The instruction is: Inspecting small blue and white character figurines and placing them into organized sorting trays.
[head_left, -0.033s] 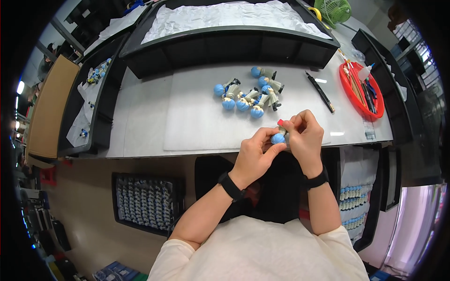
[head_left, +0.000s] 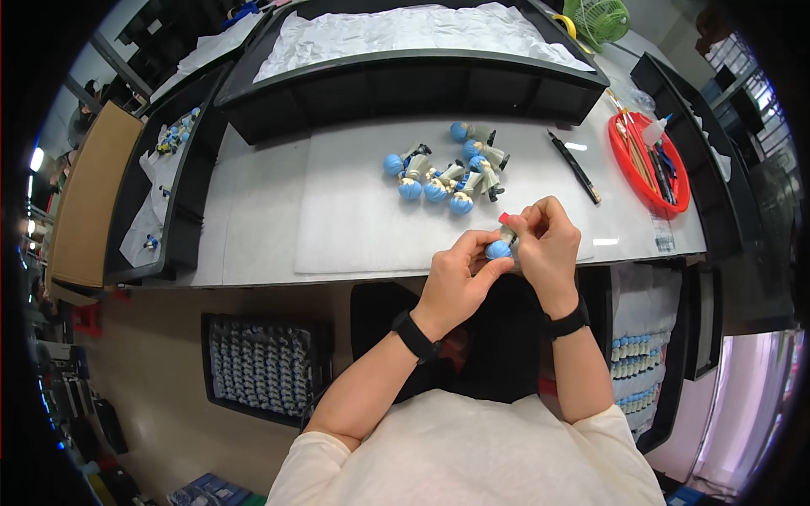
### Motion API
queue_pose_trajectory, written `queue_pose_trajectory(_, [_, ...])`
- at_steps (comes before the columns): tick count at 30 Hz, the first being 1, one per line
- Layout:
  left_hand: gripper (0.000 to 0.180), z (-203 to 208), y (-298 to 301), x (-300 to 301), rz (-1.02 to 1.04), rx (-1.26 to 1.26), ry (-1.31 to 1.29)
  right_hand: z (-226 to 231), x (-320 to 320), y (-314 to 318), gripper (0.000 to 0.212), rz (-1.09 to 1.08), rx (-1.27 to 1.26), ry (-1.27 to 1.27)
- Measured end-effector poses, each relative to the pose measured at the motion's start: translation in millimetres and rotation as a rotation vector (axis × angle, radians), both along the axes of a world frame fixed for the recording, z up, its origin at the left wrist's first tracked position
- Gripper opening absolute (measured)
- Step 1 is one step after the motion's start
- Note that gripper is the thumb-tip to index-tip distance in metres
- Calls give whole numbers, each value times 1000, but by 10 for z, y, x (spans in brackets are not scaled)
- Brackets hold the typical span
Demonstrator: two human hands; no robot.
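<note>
My left hand (head_left: 458, 278) is closed around a small figurine with a round blue head (head_left: 499, 250) and a pale grey body. It is held just past the near edge of the table. My right hand (head_left: 548, 244) meets it from the other side, its thumb and fingers pinched at the figurine's body. A small flat red piece (head_left: 504, 218) sticks out at the fingertips of that hand; its kind is unclear. Beyond both hands, several similar blue-headed figurines (head_left: 435, 190) lie in a loose group on a white mat (head_left: 354, 236).
A black pen-like tool (head_left: 575, 167) lies right of the figurines, beside a red basket (head_left: 684, 192) of brushes and a bottle. A large paper-lined black tray (head_left: 405, 88) spans the back. More trays with figurines stand at left, on the floor (head_left: 257, 358) and lower right (head_left: 637, 358).
</note>
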State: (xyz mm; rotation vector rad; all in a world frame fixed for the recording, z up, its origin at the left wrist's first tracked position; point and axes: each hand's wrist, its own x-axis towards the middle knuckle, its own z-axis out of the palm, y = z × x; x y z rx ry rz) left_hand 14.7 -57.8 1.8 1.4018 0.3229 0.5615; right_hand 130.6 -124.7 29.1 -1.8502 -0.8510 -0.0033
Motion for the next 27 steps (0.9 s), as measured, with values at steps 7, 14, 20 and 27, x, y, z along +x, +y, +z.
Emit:
queue_pose_trajectory(7, [26,-30,-19,26,57,35,-50,57,47,-82,22,96,314,344])
queue_pose_trajectory(14, [27,-30,-10,-1,14,47,7,-65,-76,-50,23,61,112,240])
queue_pose_trajectory(20, [28,10,-12,5,9,-12,0,-173,-60,-56,27,79,227,300])
queue_pose_trajectory(27, [28,-9,-2,1,27,-25,26,-162,-116,-53,29,31,209,187])
